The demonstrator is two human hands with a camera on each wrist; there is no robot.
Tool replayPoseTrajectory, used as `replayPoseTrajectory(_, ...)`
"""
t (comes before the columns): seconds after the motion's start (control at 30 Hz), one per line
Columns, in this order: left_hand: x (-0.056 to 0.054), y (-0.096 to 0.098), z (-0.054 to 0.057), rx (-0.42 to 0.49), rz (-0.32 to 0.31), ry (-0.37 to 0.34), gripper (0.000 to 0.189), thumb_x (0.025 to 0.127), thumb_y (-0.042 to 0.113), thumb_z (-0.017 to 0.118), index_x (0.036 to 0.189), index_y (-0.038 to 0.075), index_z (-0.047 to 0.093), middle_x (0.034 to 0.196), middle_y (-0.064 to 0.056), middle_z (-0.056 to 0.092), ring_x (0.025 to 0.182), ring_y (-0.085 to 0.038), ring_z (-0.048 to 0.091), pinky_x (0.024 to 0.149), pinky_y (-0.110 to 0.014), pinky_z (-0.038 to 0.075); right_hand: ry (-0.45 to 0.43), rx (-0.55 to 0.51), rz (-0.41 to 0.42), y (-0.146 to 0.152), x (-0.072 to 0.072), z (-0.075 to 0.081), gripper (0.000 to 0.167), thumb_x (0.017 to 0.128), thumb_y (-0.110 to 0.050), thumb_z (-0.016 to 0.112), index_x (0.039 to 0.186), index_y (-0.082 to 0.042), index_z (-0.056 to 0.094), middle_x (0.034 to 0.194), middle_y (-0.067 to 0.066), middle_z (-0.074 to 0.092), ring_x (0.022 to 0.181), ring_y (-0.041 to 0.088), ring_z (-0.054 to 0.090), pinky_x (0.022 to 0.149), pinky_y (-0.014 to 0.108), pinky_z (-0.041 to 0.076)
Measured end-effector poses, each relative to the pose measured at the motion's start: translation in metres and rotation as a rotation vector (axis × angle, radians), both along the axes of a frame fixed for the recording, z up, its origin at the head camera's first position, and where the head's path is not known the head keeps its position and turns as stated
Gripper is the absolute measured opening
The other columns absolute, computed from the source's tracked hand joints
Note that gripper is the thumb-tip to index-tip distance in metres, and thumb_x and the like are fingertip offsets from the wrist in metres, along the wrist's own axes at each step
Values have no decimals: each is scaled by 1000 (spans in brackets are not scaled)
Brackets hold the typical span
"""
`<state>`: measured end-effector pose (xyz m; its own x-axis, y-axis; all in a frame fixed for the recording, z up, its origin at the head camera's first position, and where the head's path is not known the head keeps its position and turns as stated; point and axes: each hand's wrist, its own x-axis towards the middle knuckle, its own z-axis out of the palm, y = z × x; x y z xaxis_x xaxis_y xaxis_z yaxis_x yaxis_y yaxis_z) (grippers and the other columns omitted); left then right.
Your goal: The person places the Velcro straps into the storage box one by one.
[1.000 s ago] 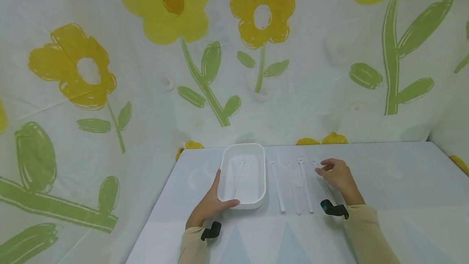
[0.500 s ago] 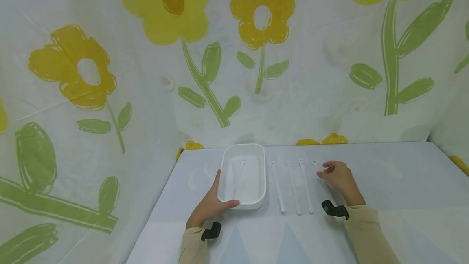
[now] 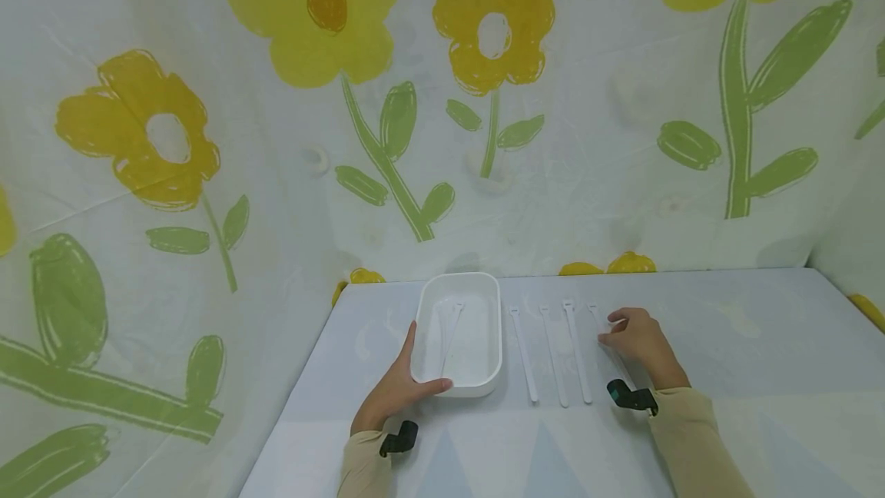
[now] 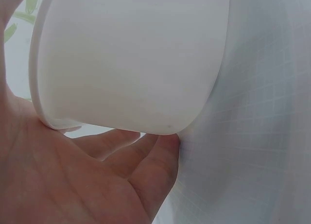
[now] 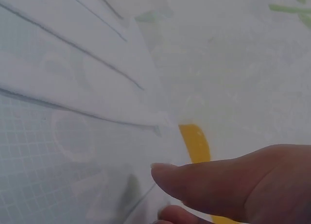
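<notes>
In the head view, our left hand (image 3: 397, 389) is holding a white container (image 3: 484, 313), thumb at the near edge, fingers along its side. Our right hand (image 3: 641, 340) is bending its fingers over the rightmost white strip (image 3: 595, 317), whose head is lying just beyond the fingertips; three more strips (image 3: 554, 356) are lying to their left.

In the left wrist view, the fingers are supporting the container's wall below its rim.

In the right wrist view, thumb and forefinger are standing close; whether they are pinching the strip, we cannot tell. We are judging it light, bendy, perhaps slippery, best pinched near its head.
</notes>
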<state>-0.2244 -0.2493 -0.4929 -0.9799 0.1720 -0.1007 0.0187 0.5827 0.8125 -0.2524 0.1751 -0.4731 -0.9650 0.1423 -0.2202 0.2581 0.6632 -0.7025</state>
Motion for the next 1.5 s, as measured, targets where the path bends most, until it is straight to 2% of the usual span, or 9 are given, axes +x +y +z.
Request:
replayPoseTrajectory(0.53, -2, -1, -1, -5, -8, 3, 135, 74, 53, 90, 168, 23, -2, 175, -10, 11, 158, -37, 25, 121, -65, 31, -37, 68, 13, -1, -1, 0, 49, 89, -8, 75, 129, 13, 57, 112, 31, 64, 96, 39, 62, 88, 54, 54)
replayPoseTrajectory(0.87, -1, 0, 1, -11, -2, 3, 135, 74, 53, 90, 168, 24, -2, 175, -11, 12, 158, -37, 26, 121, -65, 32, -24, 80, 29, 1, 2, 1, 42, 90, -7, 72, 125, 13, 58, 121, 36, 61, 99, 42, 61, 93, 58, 54)
replayPoseTrajectory(1.03, 0, 0, 1, -12, 2, 6, 134, 74, 52, 90, 168, 24, -2, 175, -11, 11, 158, -39, 25, 120, -66, 31, -35, 88, 28, 1, 3, 1, 38, 90, -7, 72, 121, 12, 60, 124, 36, 59, 98, 40, 60, 92, 56, 54)
replayPoseTrajectory(1.5, 1, 0, 2, -12, 3, -15, 135, 74, 51, 90, 168, 25, -3, 176, -11, 10, 157, -39, 26, 120, -66, 32, -44, 95, 45, -1, 4, 4, 28, 90, -5, 71, 111, 11, 65, 106, 30, 66, 85, 33, 61, 77, 44, 56)
